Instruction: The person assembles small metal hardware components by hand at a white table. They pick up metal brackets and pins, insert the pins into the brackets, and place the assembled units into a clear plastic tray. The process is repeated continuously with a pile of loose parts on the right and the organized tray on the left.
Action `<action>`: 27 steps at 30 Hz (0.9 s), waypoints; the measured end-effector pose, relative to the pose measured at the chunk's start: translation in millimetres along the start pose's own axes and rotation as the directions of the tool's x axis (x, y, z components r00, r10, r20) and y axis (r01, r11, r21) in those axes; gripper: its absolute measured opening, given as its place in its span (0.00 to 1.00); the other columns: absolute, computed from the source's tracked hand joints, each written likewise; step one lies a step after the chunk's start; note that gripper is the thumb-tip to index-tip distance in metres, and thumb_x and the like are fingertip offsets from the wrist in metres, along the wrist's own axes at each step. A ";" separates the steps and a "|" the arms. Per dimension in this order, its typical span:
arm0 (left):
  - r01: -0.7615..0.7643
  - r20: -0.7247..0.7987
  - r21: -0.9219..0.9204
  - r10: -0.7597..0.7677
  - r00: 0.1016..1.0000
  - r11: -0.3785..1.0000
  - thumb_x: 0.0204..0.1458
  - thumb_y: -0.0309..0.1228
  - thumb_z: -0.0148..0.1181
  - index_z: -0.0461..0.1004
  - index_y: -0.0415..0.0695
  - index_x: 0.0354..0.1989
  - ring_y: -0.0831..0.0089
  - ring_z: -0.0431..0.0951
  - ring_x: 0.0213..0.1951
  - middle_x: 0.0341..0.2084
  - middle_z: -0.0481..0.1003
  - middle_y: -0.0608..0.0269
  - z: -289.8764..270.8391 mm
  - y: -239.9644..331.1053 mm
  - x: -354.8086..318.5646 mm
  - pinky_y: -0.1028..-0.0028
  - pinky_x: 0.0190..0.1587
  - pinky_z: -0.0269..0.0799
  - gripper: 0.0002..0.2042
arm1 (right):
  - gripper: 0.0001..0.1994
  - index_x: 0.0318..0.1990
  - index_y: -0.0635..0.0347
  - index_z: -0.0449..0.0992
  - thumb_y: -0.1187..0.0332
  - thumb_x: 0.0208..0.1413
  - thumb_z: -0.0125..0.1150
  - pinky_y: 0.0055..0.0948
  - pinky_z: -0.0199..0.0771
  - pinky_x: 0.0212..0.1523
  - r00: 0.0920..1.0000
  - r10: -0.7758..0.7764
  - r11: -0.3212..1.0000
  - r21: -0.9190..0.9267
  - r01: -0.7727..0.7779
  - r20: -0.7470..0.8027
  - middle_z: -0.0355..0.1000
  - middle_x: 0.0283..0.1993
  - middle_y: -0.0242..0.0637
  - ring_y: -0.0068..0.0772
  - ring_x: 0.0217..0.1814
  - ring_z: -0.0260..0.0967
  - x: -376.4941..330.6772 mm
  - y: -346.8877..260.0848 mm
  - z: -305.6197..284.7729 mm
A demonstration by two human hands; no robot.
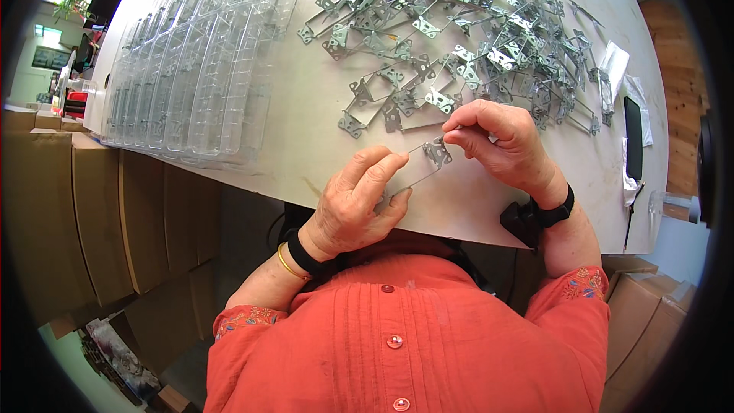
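Note:
My left hand [363, 203] is closed on a metal bracket [438, 152], a thin rectangular frame with a hole-punched end plate. The frame is held over the table's near edge, its plate toward my right hand. Thumb and index finger of my right hand [501, 141] are pinched together just beside that plate. Whatever the pinch holds, if anything, is too small to make out. Beyond both hands lies a large tangled heap of similar metal brackets [440, 99], with the nearest pieces almost at my right fingertips.
Stacked clear plastic trays [206, 69] cover the left of the white table [306, 160]. At the right lie a black flat object [633, 138] and crumpled white wrapping [613, 69]. Cardboard boxes [99, 206] stand left of the table, and more boxes [642, 313] at the lower right.

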State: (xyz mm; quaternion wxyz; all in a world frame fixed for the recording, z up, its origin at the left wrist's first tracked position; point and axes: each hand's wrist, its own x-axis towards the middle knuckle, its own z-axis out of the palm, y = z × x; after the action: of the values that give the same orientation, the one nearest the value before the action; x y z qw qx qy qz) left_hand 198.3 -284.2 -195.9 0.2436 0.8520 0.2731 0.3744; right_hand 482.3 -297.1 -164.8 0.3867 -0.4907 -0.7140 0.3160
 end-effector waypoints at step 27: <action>0.043 0.035 0.002 -0.043 0.998 0.999 0.47 0.19 0.78 0.80 0.38 0.61 0.63 0.82 0.42 0.51 0.80 0.52 -1.0 -0.2 -3.3 0.69 0.41 0.81 0.29 | 0.07 0.47 0.59 0.85 0.75 0.64 0.75 0.32 0.82 0.38 0.999 -0.044 0.999 -0.027 0.044 0.014 0.83 0.39 0.38 0.35 0.37 0.83 1.8 -1.8 -0.9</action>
State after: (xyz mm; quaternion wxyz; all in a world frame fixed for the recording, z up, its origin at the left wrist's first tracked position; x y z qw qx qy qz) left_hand 195.6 -286.0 -197.0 0.2559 0.8524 0.2875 0.3540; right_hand 481.9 -295.9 -162.5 0.3821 -0.4781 -0.7314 0.3008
